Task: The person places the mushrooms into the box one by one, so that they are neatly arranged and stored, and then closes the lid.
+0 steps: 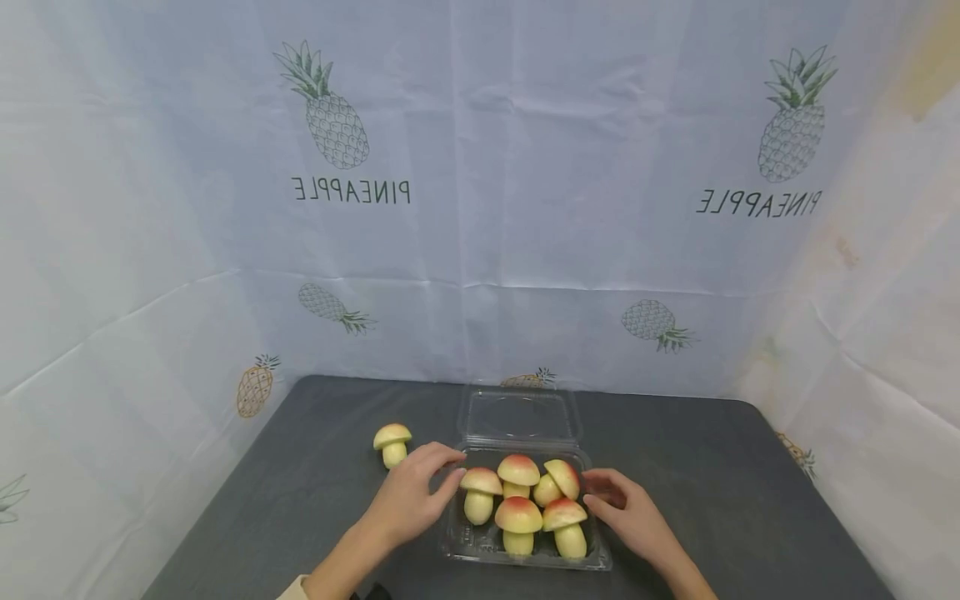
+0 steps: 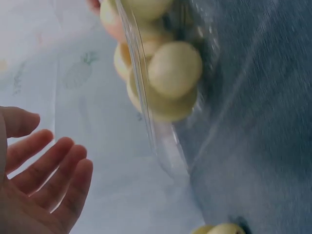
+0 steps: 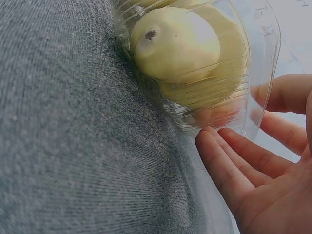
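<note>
Several toy mushrooms [image 1: 518,515] with red and yellow caps and pale stems stand or lean in a clear plastic clamshell box [image 1: 480,550]. Its lid [image 1: 517,415] lies flipped back at the far side. At the box's left rim hovers my left hand [image 1: 416,492], fingers spread and nothing held, as the left wrist view also shows. My right hand [image 1: 630,512] is at the right side, its nearly straight fingertips [image 3: 207,139] against the outer wall beside a mushroom [image 3: 178,46]. Another mushroom [image 1: 392,444] stands outside the box, just beyond my left hand.
A dark grey cloth-covered table [image 1: 697,467] lies under everything. White curtains [image 1: 525,167] printed with pineapples hang around its back and sides, close to the table edges.
</note>
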Available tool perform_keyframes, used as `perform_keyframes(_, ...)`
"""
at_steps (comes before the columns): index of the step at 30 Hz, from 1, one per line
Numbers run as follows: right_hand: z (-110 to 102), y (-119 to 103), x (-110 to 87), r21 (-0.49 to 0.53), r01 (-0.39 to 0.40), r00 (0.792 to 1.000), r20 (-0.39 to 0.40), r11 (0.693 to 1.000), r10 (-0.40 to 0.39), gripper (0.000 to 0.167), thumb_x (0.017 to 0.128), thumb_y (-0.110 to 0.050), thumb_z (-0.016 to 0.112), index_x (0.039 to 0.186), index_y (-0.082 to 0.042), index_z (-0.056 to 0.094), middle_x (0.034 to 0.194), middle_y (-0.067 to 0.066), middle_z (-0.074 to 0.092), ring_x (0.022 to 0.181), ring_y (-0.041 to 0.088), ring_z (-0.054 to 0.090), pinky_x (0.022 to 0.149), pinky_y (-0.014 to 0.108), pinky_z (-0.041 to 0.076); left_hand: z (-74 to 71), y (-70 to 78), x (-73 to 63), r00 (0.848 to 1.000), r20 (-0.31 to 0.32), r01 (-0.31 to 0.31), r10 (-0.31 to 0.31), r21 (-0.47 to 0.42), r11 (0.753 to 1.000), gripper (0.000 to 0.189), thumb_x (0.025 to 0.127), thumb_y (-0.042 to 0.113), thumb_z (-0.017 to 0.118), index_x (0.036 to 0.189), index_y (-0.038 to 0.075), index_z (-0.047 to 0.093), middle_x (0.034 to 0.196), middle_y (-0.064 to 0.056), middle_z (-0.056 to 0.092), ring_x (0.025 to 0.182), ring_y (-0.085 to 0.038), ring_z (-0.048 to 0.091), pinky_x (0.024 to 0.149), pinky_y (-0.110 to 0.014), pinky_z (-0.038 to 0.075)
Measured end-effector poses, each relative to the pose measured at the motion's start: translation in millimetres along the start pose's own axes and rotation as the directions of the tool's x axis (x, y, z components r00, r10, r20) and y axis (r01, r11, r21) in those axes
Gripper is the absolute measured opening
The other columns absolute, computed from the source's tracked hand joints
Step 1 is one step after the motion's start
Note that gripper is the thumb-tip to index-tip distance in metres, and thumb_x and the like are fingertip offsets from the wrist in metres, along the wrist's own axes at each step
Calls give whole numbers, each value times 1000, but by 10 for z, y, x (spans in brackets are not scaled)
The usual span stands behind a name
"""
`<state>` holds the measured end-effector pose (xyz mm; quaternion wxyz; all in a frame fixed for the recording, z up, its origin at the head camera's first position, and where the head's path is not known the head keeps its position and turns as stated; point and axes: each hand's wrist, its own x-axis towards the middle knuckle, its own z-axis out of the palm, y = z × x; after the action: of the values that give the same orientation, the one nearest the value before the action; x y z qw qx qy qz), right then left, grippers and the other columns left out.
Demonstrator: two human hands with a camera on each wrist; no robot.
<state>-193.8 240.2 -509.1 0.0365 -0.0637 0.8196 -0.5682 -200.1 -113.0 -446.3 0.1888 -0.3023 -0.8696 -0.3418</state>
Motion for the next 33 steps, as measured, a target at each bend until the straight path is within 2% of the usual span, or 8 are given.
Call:
perform_keyframes(9,3,3,-1,-2,4,1000,-5,1000,-4,42,98,-21,70,133,0,60,130,22,62,104,23,68,77,28,58,-130,-193,20,991,-129,-6,21,115,993,18,90,8,78,106,15,74,100,9,69,88,-6,63,73,-28,57)
perform_keyframes(13,3,-1,0,-3,5,1000,-6,1000,-5,42,98,-21,70,133,1,60,131,22,61,106,25,67,78,28,58,-169,-299,35,984,-173,-22,52,170,985,17,89,8,78,104,14,74,100,7,69,93,-11,66,75,-32,58)
perform_keyframes(18,3,-8,1,-5,6,1000,-5,1000,-6,42,98,-21,70,133,1,60,131,22,61,106,26,67,78,28,58,-194,-435,56,976,-209,-15,61,214,977,15,88,7,78,103,12,74,101,3,70,96,-18,67,77,-39,59)
perform_keyframes(21,-2,-3,-2,0,5,1000,-3,1000,-5,42,98,-21,70,133,1,60,131,23,61,107,27,67,78,28,58,-197,-496,67,974,-222,10,41,221,975,16,88,6,77,103,11,74,103,0,69,97,-21,67,77,-42,58)
perform_keyframes(29,4,1,1,9,3,1000,-10,1000,-3,42,98,-20,70,133,1,60,130,22,62,106,27,67,77,29,58,-220,-732,75,971,-221,135,-95,178,975,15,91,9,76,107,8,75,108,-4,70,102,-27,66,82,-48,57)
perform_keyframes(33,13,0,-3,9,8,1000,-8,1000,-8,41,98,-19,70,133,1,60,129,22,62,103,25,67,76,29,58,-227,-850,58,970,-203,175,-137,182,968,16,92,10,75,109,7,74,110,-7,70,104,-30,65,83,-50,56)
